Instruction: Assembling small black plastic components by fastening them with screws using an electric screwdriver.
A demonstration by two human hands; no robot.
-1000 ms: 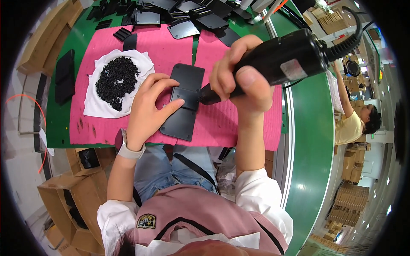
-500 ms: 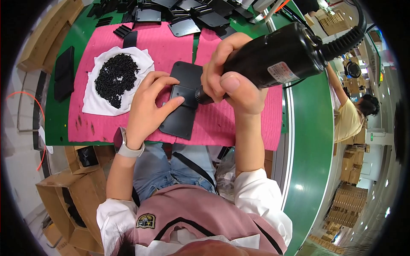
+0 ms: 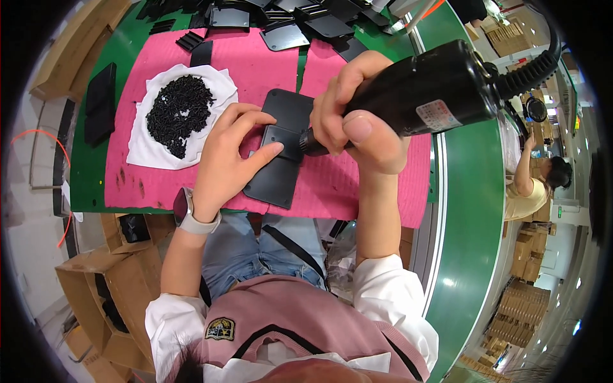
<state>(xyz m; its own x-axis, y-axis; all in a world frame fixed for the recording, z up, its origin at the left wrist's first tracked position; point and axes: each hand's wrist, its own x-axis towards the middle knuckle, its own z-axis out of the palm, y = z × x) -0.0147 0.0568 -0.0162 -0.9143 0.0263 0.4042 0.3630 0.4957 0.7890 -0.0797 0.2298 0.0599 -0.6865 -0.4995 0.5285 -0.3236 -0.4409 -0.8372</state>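
Observation:
In my right hand (image 3: pixel 361 121) is a black electric screwdriver (image 3: pixel 408 89), fingers wrapped round its body and thumb on top. Its dark tip end points left, at the right edge of a flat black plastic panel (image 3: pixel 271 185); whether it touches a screw is hidden. A smaller black plate (image 3: pixel 284 142) lies across the panel's middle. My left hand (image 3: pixel 223 153) holds these pieces from the left, thumb on the plate and index finger near its upper corner. Left of that hand, a heap of small black screws (image 3: pixel 179 112) lies on a white cloth (image 3: pixel 143 156).
Pink padding (image 3: pixel 332 191) covers part of the green table (image 3: pixel 86 185). Loose black panels (image 3: pixel 284 37) pile up at the far side. A black block (image 3: pixel 100 105) lies at the left. Cardboard boxes (image 3: pixel 108 287) stand lower left. A co-worker (image 3: pixel 533 185) is at the far right.
The whole view has shifted slightly, so the table things sit a little farther right. Both hands keep their holds on the panel and screwdriver. The co-worker's arm has shifted.

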